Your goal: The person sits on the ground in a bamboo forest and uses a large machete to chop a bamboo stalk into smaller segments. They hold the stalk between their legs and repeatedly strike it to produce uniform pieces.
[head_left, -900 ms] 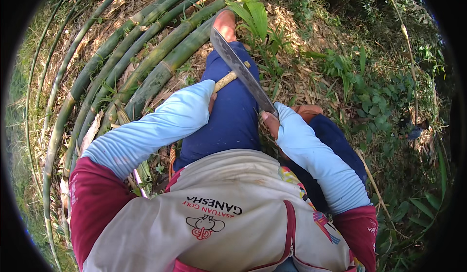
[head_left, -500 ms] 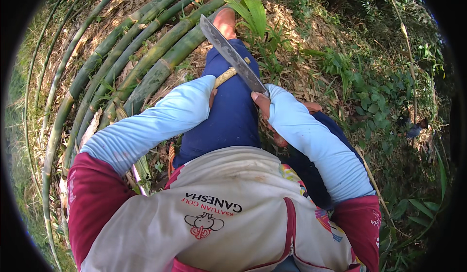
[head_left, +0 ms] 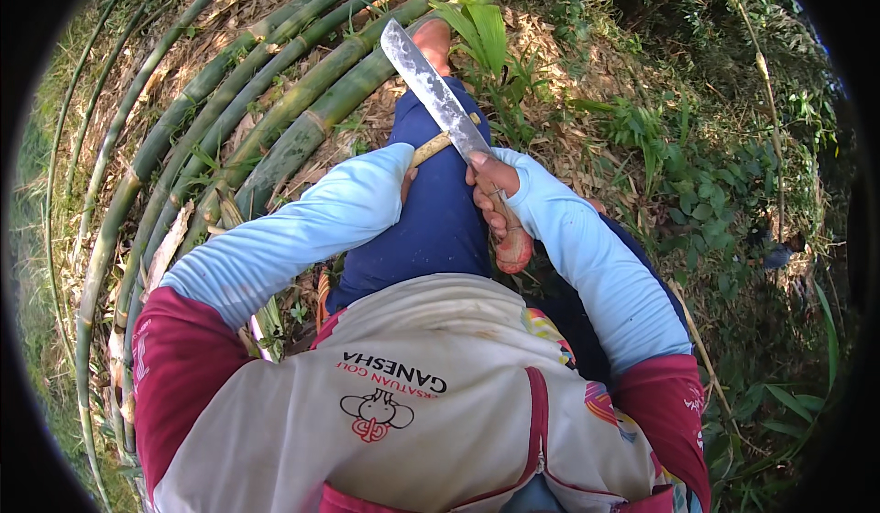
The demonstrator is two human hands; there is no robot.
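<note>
My right hand (head_left: 493,187) is wrapped round the reddish-brown wooden handle of a machete (head_left: 438,99), the handle's rounded end (head_left: 514,253) sticking out below my fingers. The long grey blade, with paler patches, slants up and left over my leg in blue trousers (head_left: 417,224). A short, pale yellow stick (head_left: 431,148) lies across that leg, passing under the blade, its far end showing on the other side. My left hand (head_left: 408,186) is closed at the stick's near end; the light-blue sleeve hides most of it.
Several thick green bamboo stems (head_left: 266,160) lie side by side to the left, curving away to the top. A bare foot (head_left: 434,41) is beyond the blade, beside a broad-leaved green plant (head_left: 483,41). Dry leaf litter (head_left: 550,50) covers the ground, with low leafy plants (head_left: 706,192) at right.
My right hand has turned the machete, so its handle and my fingers now show and the blade catches more light. The left hand and the stick have barely moved.
</note>
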